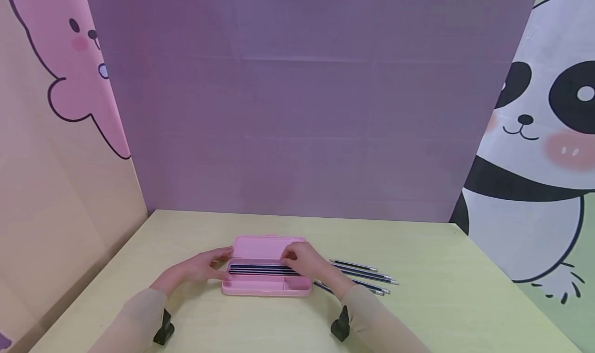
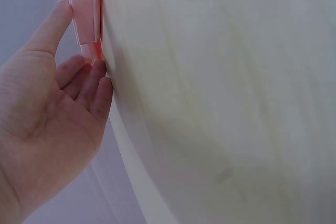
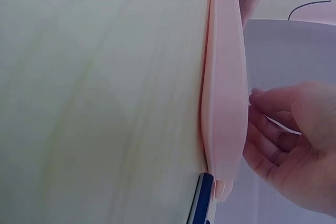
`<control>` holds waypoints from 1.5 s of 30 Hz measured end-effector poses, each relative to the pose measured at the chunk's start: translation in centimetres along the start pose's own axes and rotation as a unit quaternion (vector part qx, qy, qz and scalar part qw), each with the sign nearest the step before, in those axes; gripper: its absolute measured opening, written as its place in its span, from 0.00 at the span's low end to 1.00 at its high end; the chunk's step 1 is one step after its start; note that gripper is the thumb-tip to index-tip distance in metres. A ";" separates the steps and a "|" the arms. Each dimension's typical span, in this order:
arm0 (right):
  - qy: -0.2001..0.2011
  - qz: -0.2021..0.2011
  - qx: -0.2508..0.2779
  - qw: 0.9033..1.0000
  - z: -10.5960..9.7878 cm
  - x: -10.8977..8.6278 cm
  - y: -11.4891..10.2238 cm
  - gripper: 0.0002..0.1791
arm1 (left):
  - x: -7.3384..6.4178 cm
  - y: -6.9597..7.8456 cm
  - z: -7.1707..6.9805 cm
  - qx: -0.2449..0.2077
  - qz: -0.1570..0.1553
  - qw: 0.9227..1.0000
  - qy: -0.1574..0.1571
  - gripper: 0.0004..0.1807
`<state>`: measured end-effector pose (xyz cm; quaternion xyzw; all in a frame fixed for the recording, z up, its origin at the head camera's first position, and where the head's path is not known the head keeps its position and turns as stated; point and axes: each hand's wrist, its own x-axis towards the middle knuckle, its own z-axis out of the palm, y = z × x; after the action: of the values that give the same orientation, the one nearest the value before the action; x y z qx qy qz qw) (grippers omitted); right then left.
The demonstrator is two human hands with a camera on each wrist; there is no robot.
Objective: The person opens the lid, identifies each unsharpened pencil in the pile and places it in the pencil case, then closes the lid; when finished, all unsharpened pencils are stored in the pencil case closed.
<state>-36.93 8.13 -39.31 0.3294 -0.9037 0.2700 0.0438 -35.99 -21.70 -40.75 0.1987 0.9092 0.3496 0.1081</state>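
An open pink pencil case [image 1: 254, 286] lies on the table, its lid [image 1: 257, 247] folded back away from me. Several dark striped pencils [image 1: 255, 270] lie side by side in its long compartment. At the left end, my left hand [image 1: 200, 266] holds the case, thumb by the front part and fingers by the lid; the left wrist view shows the thumb against the pink side [image 2: 85, 9]. My right hand [image 1: 304, 260] is over the compartment, bent fingertips by the pencils. Whether it pinches one is hidden, also behind the case wall [image 3: 227, 77] in the right wrist view.
More dark pencils [image 1: 364, 273] with pale ends lie loose to the right of the case, partly under my right forearm. A small divided section [image 1: 295, 285] is at the case's front right. A purple panel [image 1: 297, 110] stands behind the table [image 1: 186, 224].
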 end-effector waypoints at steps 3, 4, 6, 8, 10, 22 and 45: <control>0.002 0.000 0.000 1.000 -0.1 -0.1 0.1 0.04 | 0.0 0.1 0.0 -0.001 -0.002 1.000 0.002 0.48; 0.002 0.002 -0.001 1.000 -0.2 -0.1 0.2 0.04 | 0.0 0.1 0.0 0.000 -0.002 1.000 0.003 0.48; 0.003 0.001 -0.003 1.000 -0.3 -0.2 0.3 0.04 | 0.0 0.1 0.0 -0.001 -0.003 1.000 0.004 0.48; 0.003 0.006 -0.004 1.000 -0.4 -0.2 0.3 0.04 | 0.1 0.0 0.0 0.000 -0.002 1.000 0.003 0.48; 0.004 0.010 -0.001 1.000 -0.6 -0.3 0.4 0.04 | 0.2 0.0 0.1 0.001 -0.002 1.000 0.002 0.48; 0.003 0.020 0.024 1.000 -1.4 -1.3 1.2 0.04 | 0.3 -0.3 0.2 0.003 -0.008 1.000 0.001 0.50; 0.027 0.042 0.005 0.999 -4.7 -6.4 3.0 0.08 | -0.2 0.4 0.0 0.000 -0.002 1.000 0.001 0.47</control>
<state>-34.29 16.11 -38.30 0.2838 -0.9139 0.2851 0.0553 -35.67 -21.49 -40.43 0.1969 0.9097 0.3494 0.1078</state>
